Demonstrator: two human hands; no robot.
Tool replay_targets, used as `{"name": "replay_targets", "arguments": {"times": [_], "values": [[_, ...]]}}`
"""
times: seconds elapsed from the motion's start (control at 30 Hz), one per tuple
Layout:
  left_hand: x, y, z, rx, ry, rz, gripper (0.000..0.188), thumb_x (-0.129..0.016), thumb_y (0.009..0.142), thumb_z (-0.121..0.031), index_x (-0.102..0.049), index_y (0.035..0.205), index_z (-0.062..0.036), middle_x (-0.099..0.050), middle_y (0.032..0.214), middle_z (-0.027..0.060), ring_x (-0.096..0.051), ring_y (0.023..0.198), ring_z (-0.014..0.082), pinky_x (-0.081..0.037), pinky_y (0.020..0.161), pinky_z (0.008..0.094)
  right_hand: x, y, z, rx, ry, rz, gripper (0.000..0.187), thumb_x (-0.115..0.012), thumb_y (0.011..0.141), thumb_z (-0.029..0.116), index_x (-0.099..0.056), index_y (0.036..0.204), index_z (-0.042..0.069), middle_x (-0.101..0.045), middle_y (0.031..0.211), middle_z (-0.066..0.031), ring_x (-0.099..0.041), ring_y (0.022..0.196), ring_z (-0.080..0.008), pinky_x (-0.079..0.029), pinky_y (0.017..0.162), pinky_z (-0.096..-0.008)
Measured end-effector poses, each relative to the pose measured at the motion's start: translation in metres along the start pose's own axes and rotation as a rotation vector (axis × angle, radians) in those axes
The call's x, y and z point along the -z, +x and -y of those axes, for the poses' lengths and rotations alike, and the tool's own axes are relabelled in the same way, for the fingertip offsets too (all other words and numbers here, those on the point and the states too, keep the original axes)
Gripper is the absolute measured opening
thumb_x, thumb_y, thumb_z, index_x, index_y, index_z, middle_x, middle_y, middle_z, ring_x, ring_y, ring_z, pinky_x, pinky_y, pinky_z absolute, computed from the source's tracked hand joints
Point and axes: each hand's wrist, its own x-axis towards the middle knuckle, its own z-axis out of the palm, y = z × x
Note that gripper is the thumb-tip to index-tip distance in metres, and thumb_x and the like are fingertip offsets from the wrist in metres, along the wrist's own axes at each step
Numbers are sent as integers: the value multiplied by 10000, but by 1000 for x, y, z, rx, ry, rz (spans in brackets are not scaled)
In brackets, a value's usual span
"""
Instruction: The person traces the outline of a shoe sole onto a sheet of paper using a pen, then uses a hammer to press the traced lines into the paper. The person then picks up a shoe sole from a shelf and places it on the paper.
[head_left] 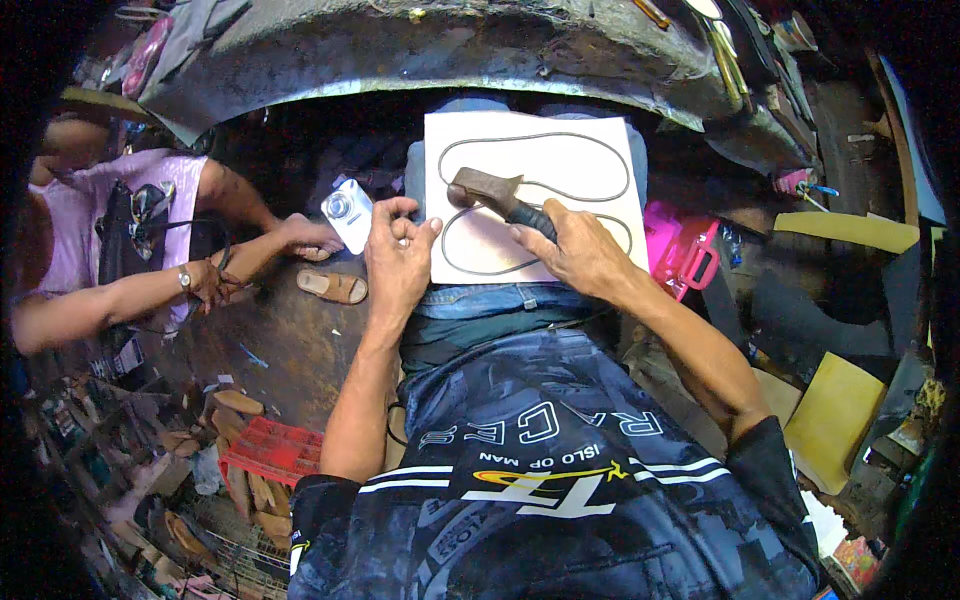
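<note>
A white board (540, 260) lies across my lap, over blue jeans. Two thin, dark sole-shaped outlines (545, 136) show on it, one above the other; whether they are drawn lines or thin strips I cannot tell. My right hand (585, 250) is closed around the dark wrapped handle of a hammer (487, 188). Its worn brown head points left, over the left part of the outlines. My left hand (400, 250) is by the board's left edge, palm partly up, fingers loosely curled and the thumb apart. Nothing shows in it.
On the left another person (140, 230) reaches toward a silver-white, camera-shaped object (345, 212). Below it a brown sandal (332, 286) lies on the floor. A worn bench edge (420, 70) runs ahead. A red crate (270, 450), pink bag (685, 250) and yellow sheet (835, 420) lie around me.
</note>
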Motion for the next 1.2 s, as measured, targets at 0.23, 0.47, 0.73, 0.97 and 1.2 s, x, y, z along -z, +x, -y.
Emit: {"name": "replay_targets", "arguments": {"times": [0.23,0.47,0.73,0.97,1.2], "values": [[1,-14,10,-90,-42,-78,321,-778,994,-67,-583,1240,3,-642,727,-3,-577,666,70,-458,619,256,-4,-12,-8,23,161,-94,640,-642,1083,552,-633,1171,-82,-709,809,-327,-740,788,-499,-544,737,-590],[15,-30,17,-80,-41,-156,275,-745,1022,-56,-563,1220,2,-606,760,-7,-539,694,75,-454,651,253,3,-12,-4,75,274,-150,658,-643,1081,550,-638,1131,-106,-720,808,-338,-744,801,-525,-562,744,-606],[22,-48,21,-85,-74,-162,263,-745,1026,-67,-553,1195,-7,-607,793,7,-552,747,71,-455,677,253,8,1,4,146,156,-176,671,-636,1079,580,-638,1095,-91,-696,750,-338,-728,755,-536,-564,727,-595],[25,-55,18,-37,-86,-159,234,-743,1014,-1,-558,1155,-27,-538,826,-51,-530,754,31,-422,697,203,15,20,14,106,178,-177,700,-627,1067,631,-654,1066,-68,-715,783,-343,-752,781,-520,-574,725,-621],[31,-50,29,-124,-19,-134,303,-763,1015,-85,-546,1209,-3,-643,825,25,-579,767,87,-477,713,271,14,38,22,155,-27,-134,742,-613,1069,650,-667,1136,-87,-714,757,-318,-743,749,-518,-580,708,-592]]}}
